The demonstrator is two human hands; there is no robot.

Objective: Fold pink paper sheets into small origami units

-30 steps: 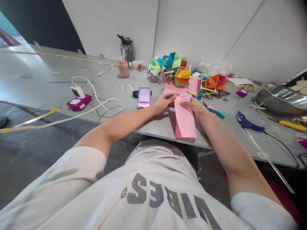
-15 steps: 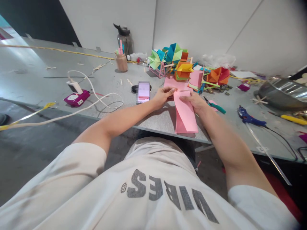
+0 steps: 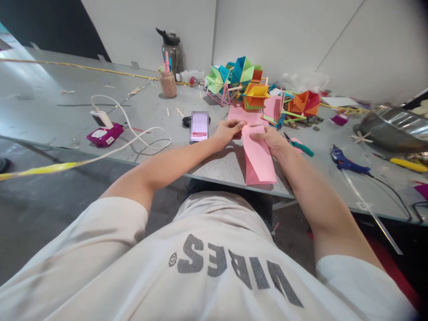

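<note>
A folded pink paper (image 3: 261, 160) hangs between my hands near the table's front edge, its lower end loose and its layers a little apart. My left hand (image 3: 230, 133) pinches the paper's upper left corner between thumb and fingers. Over its upper right part lies the thumb of my right hand (image 3: 269, 137), with the fingers behind the sheet. Another pink sheet (image 3: 239, 113) lies flat just beyond. Colourful folded paper pieces (image 3: 245, 73) stand behind it. A phone (image 3: 199, 127) is left of my left hand.
Green-handled pliers (image 3: 302, 147) and a blue glue gun (image 3: 349, 162) lie to the right, near a metal bowl (image 3: 381, 127). On the left are a purple power adapter (image 3: 105, 135) with a white cable, a brown jar (image 3: 167, 85) and a dark bottle (image 3: 174, 55).
The view has shifted slightly. Both hands keep nearly the same grip on the pink paper.
</note>
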